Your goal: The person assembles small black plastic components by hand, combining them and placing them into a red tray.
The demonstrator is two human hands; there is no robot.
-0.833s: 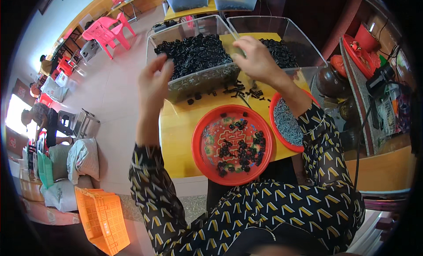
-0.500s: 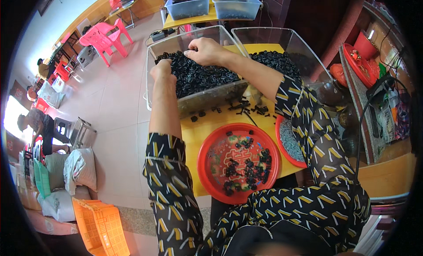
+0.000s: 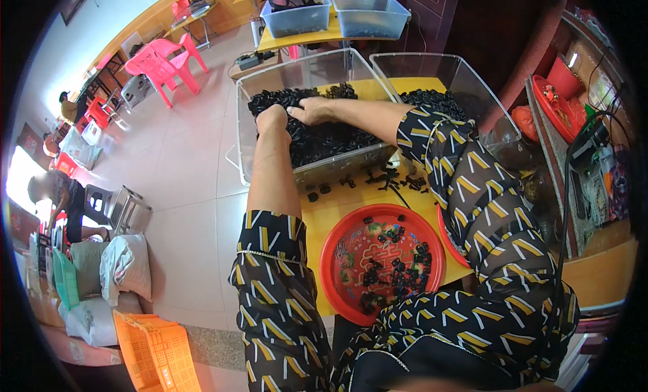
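Note:
Both hands are inside a clear plastic bin (image 3: 324, 171) that holds a heap of small black plastic parts (image 3: 337, 141). My left hand (image 3: 273, 119) is bent at the wrist and pushed into the heap near the bin's left side; its fingers are hidden. Close beside it on the right, my right hand (image 3: 314, 111) reaches in sideways. Its thumb points left toward the left hand, while the other fingers are mostly sunk among the parts. More parts are piled against the far side of both hands.
A red round tray (image 3: 331, 270) with scattered black parts lies nearer me on the yellow table (image 3: 317, 227). Loose parts (image 3: 405, 183) lie before the bins. A second clear bin (image 3: 466, 61) stands right; blue tubs (image 3: 368, 17) stand behind. An orange crate (image 3: 152, 345) is at lower left.
My right hand has moved down and closer to the left hand. Parts are now heaped toward the bin's far side, baring some of its bottom there. The view has shifted slightly.

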